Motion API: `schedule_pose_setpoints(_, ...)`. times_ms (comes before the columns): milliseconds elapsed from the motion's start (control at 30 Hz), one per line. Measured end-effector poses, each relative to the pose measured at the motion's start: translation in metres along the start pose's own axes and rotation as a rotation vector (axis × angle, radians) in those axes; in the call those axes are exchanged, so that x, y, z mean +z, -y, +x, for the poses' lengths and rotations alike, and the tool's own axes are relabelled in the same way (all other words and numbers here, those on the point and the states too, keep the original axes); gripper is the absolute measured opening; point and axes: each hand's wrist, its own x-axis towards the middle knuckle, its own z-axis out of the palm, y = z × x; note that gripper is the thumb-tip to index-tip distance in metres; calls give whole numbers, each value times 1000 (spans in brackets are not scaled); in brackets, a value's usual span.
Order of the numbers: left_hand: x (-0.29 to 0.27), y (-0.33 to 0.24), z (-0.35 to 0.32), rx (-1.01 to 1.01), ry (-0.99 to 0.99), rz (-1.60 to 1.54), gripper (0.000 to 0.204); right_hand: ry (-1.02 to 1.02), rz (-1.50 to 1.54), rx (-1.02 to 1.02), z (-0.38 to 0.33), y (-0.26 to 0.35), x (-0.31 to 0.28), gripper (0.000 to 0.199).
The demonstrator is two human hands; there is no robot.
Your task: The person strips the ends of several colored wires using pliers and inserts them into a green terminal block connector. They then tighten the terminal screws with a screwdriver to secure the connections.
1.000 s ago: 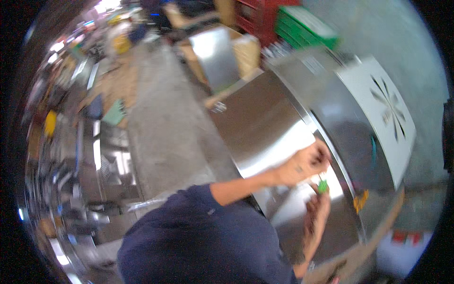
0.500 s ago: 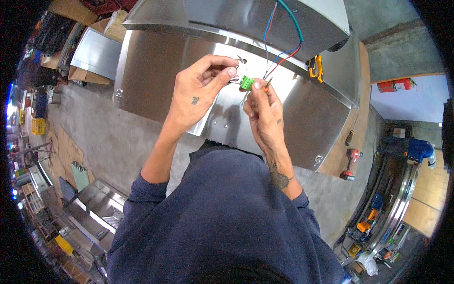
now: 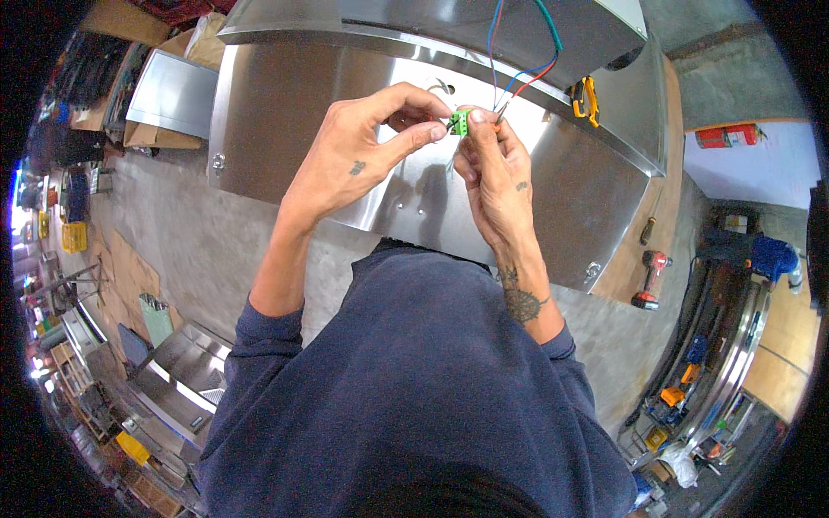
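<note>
A metal fabrication workshop: stainless steel sheet housings [image 3: 285,129] stood on a concrete floor [image 3: 199,242], a red cordless drill [image 3: 649,281] lay beside them, a fire extinguisher [image 3: 724,135] hung on the wall, and yellow crates [image 3: 73,236] lined the cluttered aisle.

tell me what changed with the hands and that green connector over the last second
The view swung from side-on to straight over the steel housing. Both hands came together in front of the chest, the left hand closing onto the green connector beside the right hand. The right hand kept hold of the connector, and the coloured wires stayed attached.
</note>
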Motion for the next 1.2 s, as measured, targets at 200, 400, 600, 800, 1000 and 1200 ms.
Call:
schedule_pose_setpoints(200, -2, 1, 6, 7, 65, -38, 20, -14, 12, 21, 2, 3, 2, 33)
schedule_pose_setpoints(400, 13, 9, 4, -29, -101, -124, 18, -18, 95, 6, 1, 1, 2, 28)
schedule_pose_setpoints(600, 10, -1, 0, -95, -127, 57, 17, -65, 129, 16, 1, -6, 6, 23)
schedule_pose_setpoints(800, 3, -6, 2, -134, -74, 113, 18, -61, 208, 40, 1, -8, 8, 23)
schedule_pose_setpoints(1000, 1, -4, 6, -121, -47, 133, 19, -41, 200, 40, 2, -9, 4, 23)
schedule_pose_setpoints(1200, 1, -6, 8, -148, -30, 151, 18, -37, 164, 34, 2, -8, 2, 24)
